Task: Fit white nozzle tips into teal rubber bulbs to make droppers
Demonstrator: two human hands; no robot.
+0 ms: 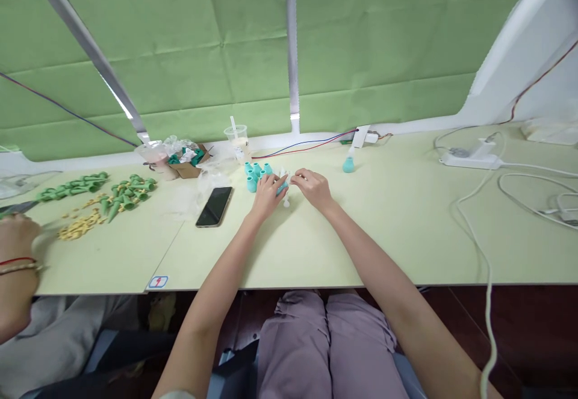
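The bulbs (251,183) are plain turquoise, the small part (286,203) near them white. The desk (406,224) is pale yellow-green, the curtain (383,44) a stronger green. The phone (215,207) is black, the box (187,170) brown, the cones (130,191) green, the bits (80,225) yellow. The wires (347,132) are red and blue; the label (158,281) is white, blue-bordered, red-marked. The trousers (293,345) are mauve.

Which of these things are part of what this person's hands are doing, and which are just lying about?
Probably part of the job:
teal piece in the left hand
right hand, fingers close beside it
teal cluster
small white part by the hands

Apparently just lying about:
phone
cup with straw
cardboard box
power strip
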